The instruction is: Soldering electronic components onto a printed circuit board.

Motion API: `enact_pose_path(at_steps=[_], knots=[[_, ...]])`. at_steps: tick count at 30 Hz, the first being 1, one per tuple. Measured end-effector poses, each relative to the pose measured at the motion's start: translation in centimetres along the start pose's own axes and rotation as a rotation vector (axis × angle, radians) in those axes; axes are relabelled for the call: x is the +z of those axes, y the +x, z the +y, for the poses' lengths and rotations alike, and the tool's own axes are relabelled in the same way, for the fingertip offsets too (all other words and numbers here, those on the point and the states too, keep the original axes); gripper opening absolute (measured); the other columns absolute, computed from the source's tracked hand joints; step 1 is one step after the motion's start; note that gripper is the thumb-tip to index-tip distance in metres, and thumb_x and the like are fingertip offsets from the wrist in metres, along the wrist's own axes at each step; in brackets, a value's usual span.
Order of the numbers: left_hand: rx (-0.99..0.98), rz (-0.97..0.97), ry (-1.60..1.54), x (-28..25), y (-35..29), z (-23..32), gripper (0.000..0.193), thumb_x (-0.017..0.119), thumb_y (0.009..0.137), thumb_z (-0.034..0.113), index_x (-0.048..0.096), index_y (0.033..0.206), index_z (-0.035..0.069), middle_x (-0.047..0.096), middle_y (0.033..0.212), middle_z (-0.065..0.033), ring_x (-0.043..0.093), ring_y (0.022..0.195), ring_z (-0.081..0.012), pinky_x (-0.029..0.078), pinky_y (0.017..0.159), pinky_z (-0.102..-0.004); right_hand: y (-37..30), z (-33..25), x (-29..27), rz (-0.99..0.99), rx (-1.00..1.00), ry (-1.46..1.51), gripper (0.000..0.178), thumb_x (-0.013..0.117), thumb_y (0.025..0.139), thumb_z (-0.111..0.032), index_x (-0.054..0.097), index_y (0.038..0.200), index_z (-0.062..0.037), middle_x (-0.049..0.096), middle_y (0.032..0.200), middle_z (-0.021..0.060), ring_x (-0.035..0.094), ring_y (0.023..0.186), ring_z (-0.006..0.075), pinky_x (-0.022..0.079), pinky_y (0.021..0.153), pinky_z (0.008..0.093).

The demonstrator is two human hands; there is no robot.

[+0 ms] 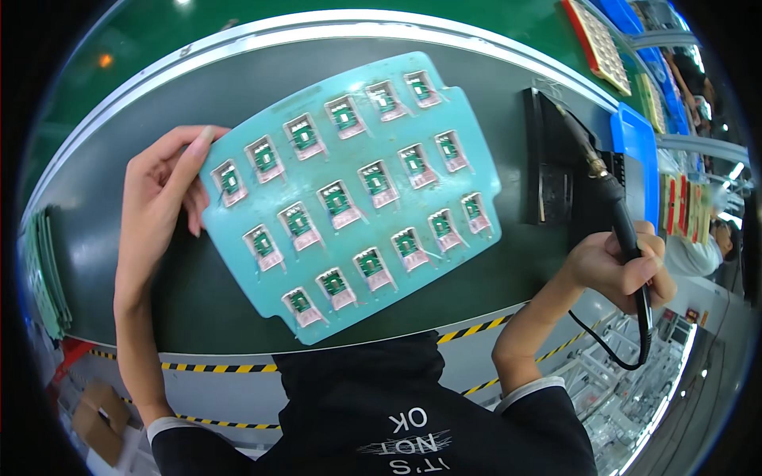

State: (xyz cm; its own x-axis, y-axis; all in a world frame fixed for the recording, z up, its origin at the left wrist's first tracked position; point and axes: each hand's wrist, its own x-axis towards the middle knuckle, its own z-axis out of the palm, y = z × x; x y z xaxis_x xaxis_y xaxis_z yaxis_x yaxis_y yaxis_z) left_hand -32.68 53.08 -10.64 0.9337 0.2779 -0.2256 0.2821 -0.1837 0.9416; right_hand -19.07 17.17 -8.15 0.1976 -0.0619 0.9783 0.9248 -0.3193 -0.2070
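A teal, flat fixture plate (pixel 286 188) is tilted above the dark work surface. Rows of cutouts in it hold several small green circuit boards (pixel 377 181), each with a pale pinkish part and thin wires. My left hand (pixel 167 170) grips its upper left corner, thumb on top and the other fingers partly hidden beneath. Over to the right, my right hand (pixel 615 266) is closed round the black handle of a soldering iron (pixel 624 226). The iron's metal end points up and left over a black stand (pixel 548 190); whether it rests in a holder, I cannot tell.
A blue tray (pixel 635 139) stands beyond the iron on the right. Stacked green plates (pixel 48 274) lean at the far left. A black cord (pixel 607 349) loops below my right hand. Across the back runs a white rail (pixel 317 30). Other people are in the right background.
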Motion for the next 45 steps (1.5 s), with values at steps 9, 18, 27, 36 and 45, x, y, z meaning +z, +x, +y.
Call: enact_pose_path(at_steps=[9, 18, 27, 36, 45], knots=[[0.025, 0.006, 0.023, -0.3, -0.1, 0.2, 0.027, 0.048, 0.095, 0.021, 0.062, 0.103, 0.0, 0.05, 0.053, 0.0009, 0.045, 0.04, -0.002, 0.033, 0.036, -0.0143, -0.4, 0.1, 0.7, -0.017, -0.033, -0.006, 0.025, 0.057, 0.081, -0.012, 0.037, 0.071, -0.0025, 0.03, 0.042, 0.0007, 0.029, 0.033, 0.0076, 0.022, 0.033, 0.0203], [0.067, -0.05, 0.028, -0.3, 0.0, -0.3, 0.031, 0.045, 0.096, 0.025, 0.061, 0.106, -0.001, 0.05, 0.053, 0.0026, 0.044, 0.038, -0.0006, 0.032, 0.035, -0.0137, -0.2, 0.2, 0.5, 0.021, -0.036, -0.027, 0.019, 0.053, 0.079, -0.007, 0.037, 0.07, -0.0022, 0.03, 0.042, 0.0025, 0.027, 0.035, 0.0083, 0.02, 0.033, 0.0208], [0.036, -0.072, 0.059, -0.7, 0.0, -0.1, 0.03, 0.048, 0.095, 0.025, 0.061, 0.107, 0.0, 0.049, 0.055, 0.0004, 0.046, 0.042, -0.0025, 0.035, 0.037, -0.0149, -0.3, 0.3, 0.4, 0.003, -0.039, -0.013, 0.019, 0.053, 0.078, -0.006, 0.036, 0.07, -0.0023, 0.032, 0.042, 0.0033, 0.03, 0.034, 0.0089, 0.021, 0.033, 0.021], [0.064, -0.066, 0.08, -0.6, 0.0, -0.5, 0.033, 0.048, 0.095, 0.026, 0.062, 0.108, 0.0, 0.049, 0.054, 0.0003, 0.046, 0.041, -0.003, 0.034, 0.036, -0.0151, -0.3, 0.5, 0.2, -0.026, -0.035, 0.005, 0.019, 0.053, 0.077, -0.005, 0.036, 0.07, -0.0016, 0.032, 0.041, 0.0044, 0.03, 0.033, 0.0101, 0.022, 0.032, 0.0219], [0.072, -0.035, 0.104, -0.5, 0.0, -0.4, 0.034, 0.048, 0.095, 0.027, 0.063, 0.107, -0.001, 0.047, 0.052, 0.0012, 0.045, 0.039, -0.0025, 0.032, 0.035, -0.0155, -0.4, 0.2, 0.8, -0.014, -0.054, 0.014, 0.017, 0.052, 0.075, -0.002, 0.035, 0.07, -0.001, 0.03, 0.04, 0.0035, 0.029, 0.031, 0.0093, 0.022, 0.032, 0.0215]])
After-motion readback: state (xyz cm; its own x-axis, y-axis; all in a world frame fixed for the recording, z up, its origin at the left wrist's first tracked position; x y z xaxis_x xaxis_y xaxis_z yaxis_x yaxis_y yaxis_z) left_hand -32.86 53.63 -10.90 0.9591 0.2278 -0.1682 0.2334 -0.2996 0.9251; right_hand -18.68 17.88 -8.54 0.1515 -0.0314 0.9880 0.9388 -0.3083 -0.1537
